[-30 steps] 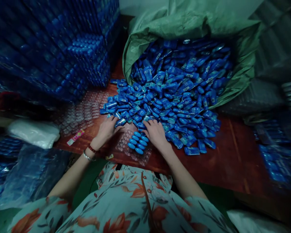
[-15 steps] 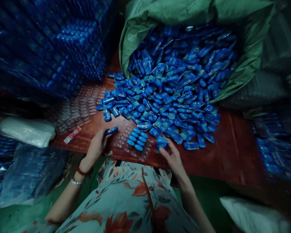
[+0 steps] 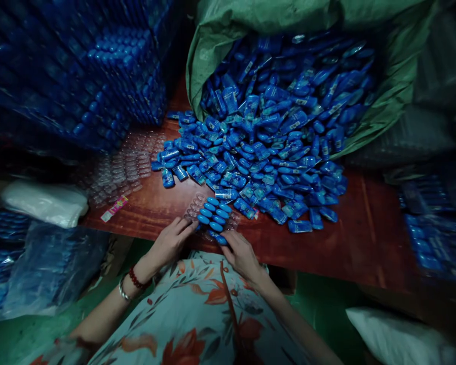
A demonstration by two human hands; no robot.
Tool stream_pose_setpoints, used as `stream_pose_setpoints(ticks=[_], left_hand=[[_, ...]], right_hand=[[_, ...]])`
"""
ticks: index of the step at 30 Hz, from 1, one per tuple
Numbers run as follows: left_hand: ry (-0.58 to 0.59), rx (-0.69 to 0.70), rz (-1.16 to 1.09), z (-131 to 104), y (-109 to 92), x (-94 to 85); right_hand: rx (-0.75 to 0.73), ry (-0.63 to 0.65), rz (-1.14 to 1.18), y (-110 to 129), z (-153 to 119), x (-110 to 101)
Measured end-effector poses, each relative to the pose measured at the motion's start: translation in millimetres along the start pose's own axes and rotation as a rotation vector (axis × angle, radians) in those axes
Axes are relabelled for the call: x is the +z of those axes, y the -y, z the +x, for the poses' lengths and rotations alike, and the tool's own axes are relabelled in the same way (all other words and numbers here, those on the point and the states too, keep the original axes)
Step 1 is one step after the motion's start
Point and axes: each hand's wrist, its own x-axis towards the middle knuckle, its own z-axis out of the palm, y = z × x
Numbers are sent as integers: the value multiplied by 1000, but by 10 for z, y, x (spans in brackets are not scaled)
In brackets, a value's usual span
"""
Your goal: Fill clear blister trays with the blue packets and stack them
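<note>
A clear moulded plastic tray (image 3: 194,207) lies near the table's front edge, with two rows of glossy blue oval packs (image 3: 214,214) standing in it. My right hand (image 3: 242,254) pinches a small blue pack (image 3: 217,238) at the tray's near side, just below the rows. On the tray's left side is my left hand (image 3: 174,238), its fingers closed at the tray edge, beside the near end of the left row. A bit of blue shows at its fingertips, mostly hidden. Loose blue packs (image 3: 235,181) in printed wrap are heaped just beyond the tray.
A green sack (image 3: 203,61) spills blue packs onto the red-brown table (image 3: 349,238). Several clear trays (image 3: 117,172) lie left, near a pink label strip (image 3: 114,208). Stacked filled trays (image 3: 133,76) rise at the back left; wrapped blue stock (image 3: 421,243) stands right.
Both hands have moved inward to the tray, each having held a blue pack out to its side. The right hand's pack is now at the tray's near side.
</note>
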Motion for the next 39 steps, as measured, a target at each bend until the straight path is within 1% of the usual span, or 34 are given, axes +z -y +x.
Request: stream_pose_setpoints(ticks=[4,6,8,10,12,15,17,19,21,23,26,27,29,31,33,35,36,37,38,39], left_hand=[[99,107,16,-5,43,-24],[101,148,7,-17,42,2],[90,177,-17,-17,29,44],[87,169,-31,6,2,82],[137,147,-20,50,-40,104],[246,157,28,126,-110,120],[263,173,51,152,-137,134],[234,167,61,143,-134,161],[174,142,70,110,-105,201],[71,110,84,75,-68,242],[-84,80,111,56,-44,258],[-105,67,124,61,-51,241],[-94,39,132,93,-79,169],[-76,17,90,169,-104,61],[-99,15,10,323,-103,-51],[-125,12,-57,579,-76,-127],[-111,9,-74,742,-59,-142],[-63,14,-75,917,-45,-140],[23,18,-45,1098,-39,-122],[117,30,1,1274,-42,-89]], right_hand=[[27,100,-364,105,-9,9],[69,164,-494,190,29,-6],[99,237,-574,286,106,-50],[110,306,-637,388,203,-114],[97,355,-690,490,296,-180],[29,356,-756,620,376,-235],[-28,337,-795,678,396,-223],[-42,335,-840,707,417,-176],[-33,344,-871,703,456,-118],[-22,369,-847,665,507,-79],[39,410,-728,569,530,-87],[69,402,-685,536,505,-103],[105,339,-601,471,404,-141],[121,242,-515,395,261,-175],[147,127,-430,284,131,-210],[204,-22,-366,130,65,-259],[240,-98,-349,41,64,-291],[281,-167,-344,-51,85,-327],[321,-216,-347,-138,126,-365],[355,-239,-356,-214,183,-402]])
